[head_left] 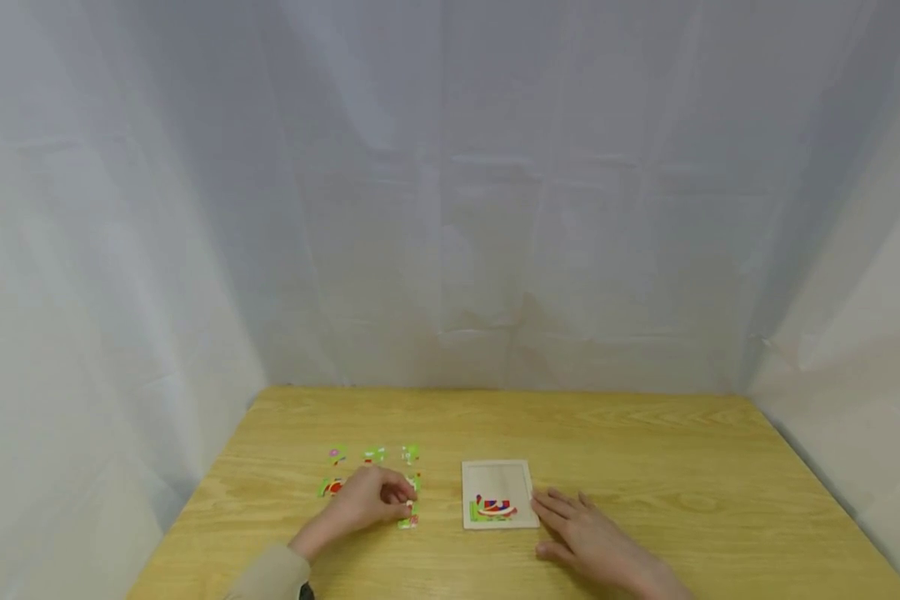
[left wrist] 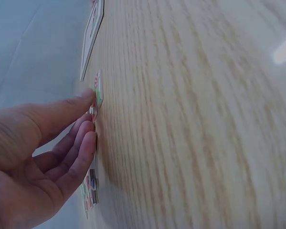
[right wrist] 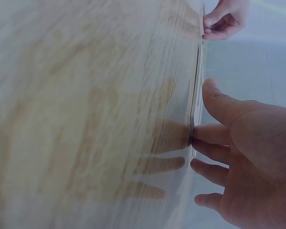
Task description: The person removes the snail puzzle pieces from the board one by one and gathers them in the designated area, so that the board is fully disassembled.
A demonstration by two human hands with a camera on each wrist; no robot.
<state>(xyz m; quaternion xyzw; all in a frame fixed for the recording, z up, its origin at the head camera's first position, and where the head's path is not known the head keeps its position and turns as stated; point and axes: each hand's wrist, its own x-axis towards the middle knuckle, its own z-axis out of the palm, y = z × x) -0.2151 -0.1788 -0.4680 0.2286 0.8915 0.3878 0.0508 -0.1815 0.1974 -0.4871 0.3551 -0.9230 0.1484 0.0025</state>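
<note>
At the left cluster of small printed jigsaw pieces, my left hand point(head_left: 371, 502) pinches a puzzle piece point(left wrist: 93, 110) between thumb and fingertips, close over the table. Just past the thumb lies another green and red piece point(head_left: 408, 523). The square wooden puzzle board point(head_left: 495, 477) sits flat to the right of the pieces, with a raised rim. Several joined pieces point(head_left: 495, 508) in green, red and blue fill its lower left part. Fingers fairly straight, my right hand point(head_left: 596, 542) rests at the board's right edge, fingertips touching the rim.
More loose pieces lie left of the board: a green one with a pink spot point(head_left: 336, 454), two green-and-white ones point(head_left: 374, 454) and a red and green one point(head_left: 332, 487) partly behind the left hand. White sheeting point(head_left: 495, 250) surrounds the wooden table point(head_left: 645, 442) at the back and sides.
</note>
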